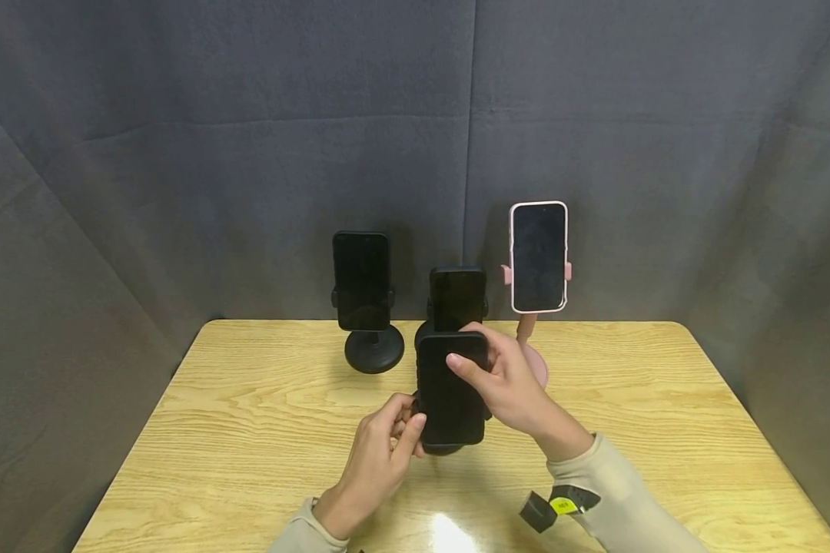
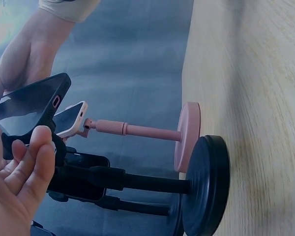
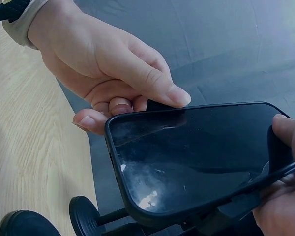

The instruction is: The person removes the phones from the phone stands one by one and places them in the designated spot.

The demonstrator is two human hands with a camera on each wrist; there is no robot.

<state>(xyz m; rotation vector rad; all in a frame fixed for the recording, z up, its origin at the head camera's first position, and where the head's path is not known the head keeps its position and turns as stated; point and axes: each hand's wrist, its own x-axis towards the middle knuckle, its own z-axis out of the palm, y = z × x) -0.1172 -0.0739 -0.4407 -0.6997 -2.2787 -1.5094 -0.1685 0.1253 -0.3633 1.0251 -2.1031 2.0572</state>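
In the head view a black-cased smartphone (image 1: 451,411) stands upright at the front, against a black phone holder whose stem (image 2: 152,183) and round base (image 2: 209,187) show in the left wrist view. My right hand (image 1: 515,388) grips the phone's upper right, thumb on the screen and fingers behind. At its lower left edge, my left hand (image 1: 373,457) pinches the holder's side clamp (image 3: 160,105). The left thumb touches the phone's edge in the right wrist view. Most of the clamp is hidden behind phone and fingers.
Behind are two black stands with dark phones, one at left (image 1: 362,280) and one in the middle (image 1: 458,296). A pink stand (image 1: 526,326) at right carries a white-cased phone (image 1: 539,257). Grey cloth (image 1: 283,153) hangs beyond the wooden table (image 1: 249,415).
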